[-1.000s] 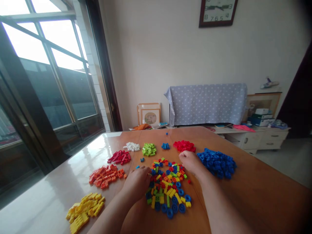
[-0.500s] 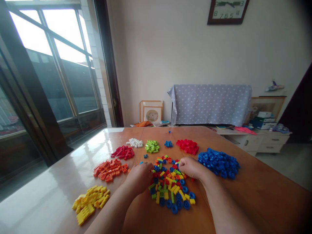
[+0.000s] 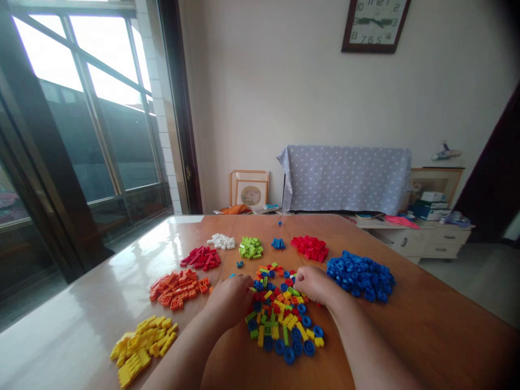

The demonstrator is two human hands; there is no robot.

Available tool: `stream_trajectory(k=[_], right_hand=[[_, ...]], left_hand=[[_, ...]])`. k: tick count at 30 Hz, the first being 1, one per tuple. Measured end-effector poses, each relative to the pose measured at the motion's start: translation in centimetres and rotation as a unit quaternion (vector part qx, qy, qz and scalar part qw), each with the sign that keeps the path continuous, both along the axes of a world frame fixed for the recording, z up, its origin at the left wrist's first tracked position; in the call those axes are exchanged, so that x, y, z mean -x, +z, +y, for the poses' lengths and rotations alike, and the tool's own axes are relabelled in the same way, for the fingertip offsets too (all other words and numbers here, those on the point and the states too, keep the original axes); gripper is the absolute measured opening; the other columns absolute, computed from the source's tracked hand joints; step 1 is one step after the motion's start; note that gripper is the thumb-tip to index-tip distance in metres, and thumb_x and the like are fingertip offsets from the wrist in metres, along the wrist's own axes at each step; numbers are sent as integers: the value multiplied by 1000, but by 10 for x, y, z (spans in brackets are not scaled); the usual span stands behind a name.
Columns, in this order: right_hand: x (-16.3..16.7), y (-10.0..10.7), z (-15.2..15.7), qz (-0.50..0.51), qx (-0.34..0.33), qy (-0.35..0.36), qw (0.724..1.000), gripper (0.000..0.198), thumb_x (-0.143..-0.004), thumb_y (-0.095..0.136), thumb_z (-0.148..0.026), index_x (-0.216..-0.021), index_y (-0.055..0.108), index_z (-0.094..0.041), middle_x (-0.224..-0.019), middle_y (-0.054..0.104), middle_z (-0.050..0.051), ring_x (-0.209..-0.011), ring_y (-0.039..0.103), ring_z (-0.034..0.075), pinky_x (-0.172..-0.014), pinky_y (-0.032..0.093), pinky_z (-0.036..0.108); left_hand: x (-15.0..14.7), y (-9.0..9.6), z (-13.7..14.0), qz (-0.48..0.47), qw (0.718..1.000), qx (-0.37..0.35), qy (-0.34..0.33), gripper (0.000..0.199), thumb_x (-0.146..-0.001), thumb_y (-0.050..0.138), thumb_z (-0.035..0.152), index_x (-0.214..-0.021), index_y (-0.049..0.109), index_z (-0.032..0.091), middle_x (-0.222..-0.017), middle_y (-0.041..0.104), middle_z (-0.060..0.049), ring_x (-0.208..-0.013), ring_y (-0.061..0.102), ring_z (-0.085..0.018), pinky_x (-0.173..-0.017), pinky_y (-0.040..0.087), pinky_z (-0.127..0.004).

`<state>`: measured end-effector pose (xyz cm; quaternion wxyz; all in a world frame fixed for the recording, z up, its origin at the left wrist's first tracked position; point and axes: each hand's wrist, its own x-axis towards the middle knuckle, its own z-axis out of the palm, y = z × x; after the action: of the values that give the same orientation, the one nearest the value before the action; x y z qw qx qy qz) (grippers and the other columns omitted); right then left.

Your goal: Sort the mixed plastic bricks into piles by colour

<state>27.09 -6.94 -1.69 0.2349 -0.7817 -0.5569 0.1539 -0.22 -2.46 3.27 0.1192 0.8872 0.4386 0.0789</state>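
Left hand: the person's left hand is at the left edge of the mixed bricks, fingers curled inward; the fingertips are hidden, so whether they grip a brick cannot be told.
Right hand: the right hand is bent over the far right part of the same bricks, fingers folded under; whether anything is in its grasp cannot be told.
Mixed bricks: they lie loose between and in front of the hands, in yellow, red, orange, green and blue, with round blue pieces mostly along the near and right edges.
Small blue pieces: a few lie just beyond the left hand.
Left-side piles: from near to far, yellow bricks, orange bricks, dark pink bricks and white bricks.
Far-side piles: green bricks, a small blue cluster and red bricks.
Right-side pile: a large heap of blue pieces, beside the right forearm.
Table: a glossy brown table bears all of them.
Background: a dotted cloth, a wall clock and a window at left.
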Motion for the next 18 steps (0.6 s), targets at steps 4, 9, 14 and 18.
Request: stream_trajectory(k=[4, 9, 14, 18], right_hand=[[4, 5, 0, -32, 42, 2, 999, 11, -65, 64, -24, -72, 72, -20, -65, 69, 0, -62, 58, 13, -54, 26, 24], [11, 12, -4, -47, 11, 10, 999, 10, -68, 62, -24, -74, 70, -22, -71, 70, -1, -66, 59, 13, -55, 27, 24], [15, 16, -6, -51, -2, 12, 999, 9, -67, 63, -23, -72, 70, -22, -73, 72, 0, -67, 59, 14, -56, 27, 24], [15, 21, -7, -48, 37, -7, 998, 4, -65, 66, -23, -67, 69, -21, -68, 70, 1, -64, 59, 15, -54, 27, 25]], left_hand=[[0, 1, 0, -5, 1000, -7, -9, 23, -88, 49, 30, -101, 69, 27, -104, 73, -5, -89, 67, -20, -64, 41, -24], [-1, 0, 0, -7, 1000, -11, -11, 22, -89, 49, 31, -97, 68, 26, -103, 72, -5, -88, 66, -20, -66, 41, -25], [-2, 0, 2, -14, 1000, -9, -16, 22, -91, 49, 36, -96, 68, 26, -102, 72, -6, -90, 66, -21, -67, 41, -26], [-1, 0, 3, -20, 1000, -2, -12, 22, -91, 49, 37, -98, 68, 26, -104, 71, -5, -90, 66, -21, -67, 41, -27]])
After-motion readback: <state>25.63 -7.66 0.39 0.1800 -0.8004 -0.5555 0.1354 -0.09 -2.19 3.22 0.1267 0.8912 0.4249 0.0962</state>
